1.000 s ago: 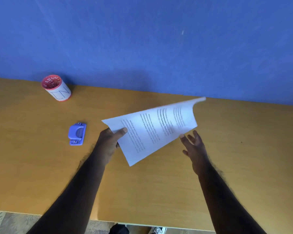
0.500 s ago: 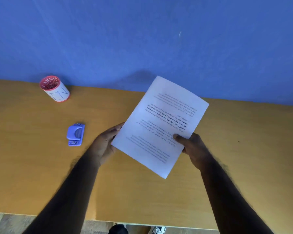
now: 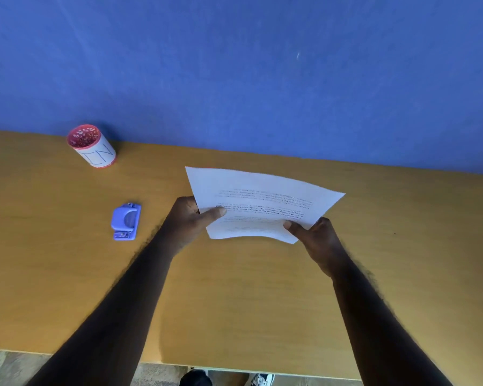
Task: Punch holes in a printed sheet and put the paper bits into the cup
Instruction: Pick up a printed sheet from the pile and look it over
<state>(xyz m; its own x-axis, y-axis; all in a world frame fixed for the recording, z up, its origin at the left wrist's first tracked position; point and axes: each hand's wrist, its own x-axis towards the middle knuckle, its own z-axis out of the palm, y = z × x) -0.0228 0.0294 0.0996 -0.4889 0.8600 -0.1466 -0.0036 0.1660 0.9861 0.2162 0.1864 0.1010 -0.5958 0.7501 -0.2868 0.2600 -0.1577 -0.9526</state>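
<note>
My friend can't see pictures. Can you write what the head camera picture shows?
Two hands, left hand and right hand, hold a printed sheet above a wooden table. A purple hole punch and a red-rimmed cup sit to the left, before a blue wall.

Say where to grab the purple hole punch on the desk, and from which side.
Probably the left hand, nearest it, though both hands hold the sheet. The hole punch lies flat on the desk, nothing touching it, so come from above. Pinch its two long sides across the body, under the domed lever.
</note>
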